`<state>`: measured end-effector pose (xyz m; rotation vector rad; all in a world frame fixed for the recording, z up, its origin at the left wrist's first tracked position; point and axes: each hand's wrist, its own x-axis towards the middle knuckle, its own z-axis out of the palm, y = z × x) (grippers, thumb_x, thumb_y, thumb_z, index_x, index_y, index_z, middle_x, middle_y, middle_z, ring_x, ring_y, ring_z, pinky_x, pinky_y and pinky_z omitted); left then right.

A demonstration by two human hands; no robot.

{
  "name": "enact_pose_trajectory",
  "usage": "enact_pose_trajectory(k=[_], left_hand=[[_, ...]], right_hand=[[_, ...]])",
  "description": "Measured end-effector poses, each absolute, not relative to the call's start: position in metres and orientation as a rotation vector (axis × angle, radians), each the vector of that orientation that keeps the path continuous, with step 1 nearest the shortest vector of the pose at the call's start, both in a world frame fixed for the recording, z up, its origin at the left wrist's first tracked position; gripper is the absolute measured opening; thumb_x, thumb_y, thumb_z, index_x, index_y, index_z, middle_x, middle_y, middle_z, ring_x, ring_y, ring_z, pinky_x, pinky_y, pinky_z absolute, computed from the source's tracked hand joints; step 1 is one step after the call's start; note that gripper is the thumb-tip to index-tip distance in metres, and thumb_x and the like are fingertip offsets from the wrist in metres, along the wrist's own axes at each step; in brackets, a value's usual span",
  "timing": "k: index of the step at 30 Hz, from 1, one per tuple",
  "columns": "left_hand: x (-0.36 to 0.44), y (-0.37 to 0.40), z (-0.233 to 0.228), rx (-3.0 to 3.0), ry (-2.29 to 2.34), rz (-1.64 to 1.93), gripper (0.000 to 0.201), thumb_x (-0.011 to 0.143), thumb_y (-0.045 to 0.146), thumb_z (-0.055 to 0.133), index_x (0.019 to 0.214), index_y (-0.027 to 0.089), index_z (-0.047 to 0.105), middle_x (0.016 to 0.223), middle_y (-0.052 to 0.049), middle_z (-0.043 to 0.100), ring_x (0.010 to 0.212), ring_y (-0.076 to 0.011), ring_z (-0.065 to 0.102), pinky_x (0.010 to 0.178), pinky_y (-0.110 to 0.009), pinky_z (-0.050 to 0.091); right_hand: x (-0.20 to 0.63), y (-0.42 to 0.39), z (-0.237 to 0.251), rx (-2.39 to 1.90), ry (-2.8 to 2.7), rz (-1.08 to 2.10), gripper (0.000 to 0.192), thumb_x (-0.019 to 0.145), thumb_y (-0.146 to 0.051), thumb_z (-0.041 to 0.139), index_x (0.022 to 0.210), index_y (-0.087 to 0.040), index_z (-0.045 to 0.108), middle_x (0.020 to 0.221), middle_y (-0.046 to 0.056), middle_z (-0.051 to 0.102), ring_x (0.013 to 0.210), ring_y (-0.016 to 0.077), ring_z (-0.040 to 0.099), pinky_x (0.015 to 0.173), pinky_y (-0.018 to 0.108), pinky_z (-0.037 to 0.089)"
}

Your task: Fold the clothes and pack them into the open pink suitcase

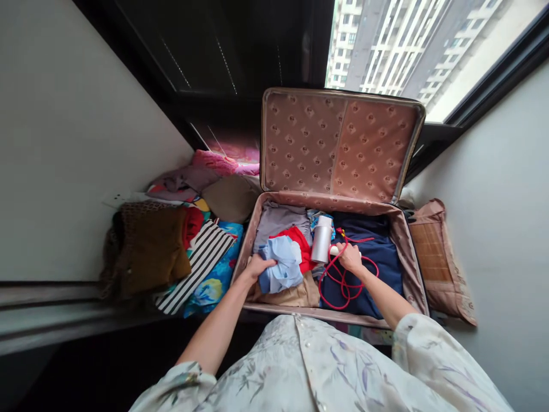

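An open suitcase (295, 313) with a pink patterned lining lies in front of me. My left hand (258, 265) is closed on the edge of a light blue folded garment (281, 264) at the suitcase's left side. Under that garment are a red cloth (305, 252) and a beige cloth (304, 293). On the right, my right hand (350, 257) grips a jump rope (335, 307) with a red cord and pale handles, over dark blue clothing (386, 286). A silver bottle with a white cap (321, 243) lies between my hands.
Piled clothes, including a brown garment (156, 246) and a striped one (206, 257), lie left of the suitcase. The raised lid (304, 143) leans near the window (386, 51). A brown pillow-like item (440, 257) sits between the suitcase and the right wall (510, 200).
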<state>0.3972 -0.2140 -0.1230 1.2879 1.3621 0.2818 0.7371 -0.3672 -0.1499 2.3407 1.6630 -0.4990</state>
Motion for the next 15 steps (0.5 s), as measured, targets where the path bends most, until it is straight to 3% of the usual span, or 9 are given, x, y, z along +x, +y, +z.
enact_pose_trajectory(k=[5,10,15], left_hand=[[0.361,-0.236,-0.111,0.877,1.194,0.522,0.067,0.044,0.027,0.09,0.106,0.01,0.073,0.104,-0.013,0.078,0.099,-0.0334,0.073,0.088,-0.042,0.059],[0.344,-0.249,-0.095,0.645,1.101,0.705,0.074,0.042,0.023,0.091,0.114,0.018,0.073,0.105,-0.005,0.079,0.102,-0.0297,0.073,0.092,-0.039,0.059],[0.352,-0.237,-0.074,0.638,1.189,0.628,0.067,0.031,0.016,0.091,0.097,0.015,0.076,0.088,-0.006,0.079,0.104,-0.0376,0.071,0.092,-0.045,0.06]], right_hand=[[0.732,-0.368,-0.167,2.429,1.598,-0.409,0.049,0.101,-0.018,0.032,0.148,-0.021,0.049,0.135,0.02,0.056,0.118,0.0316,0.051,0.095,0.044,0.036],[0.732,-0.376,-0.179,2.445,1.68,-0.37,0.063,0.096,-0.017,0.039,0.158,-0.021,0.039,0.153,0.023,0.043,0.129,0.0364,0.045,0.099,0.048,0.037],[0.73,-0.403,-0.185,2.372,1.881,-0.244,0.073,0.091,-0.013,0.041,0.162,-0.026,0.032,0.165,0.015,0.032,0.145,0.0367,0.032,0.109,0.051,0.034]])
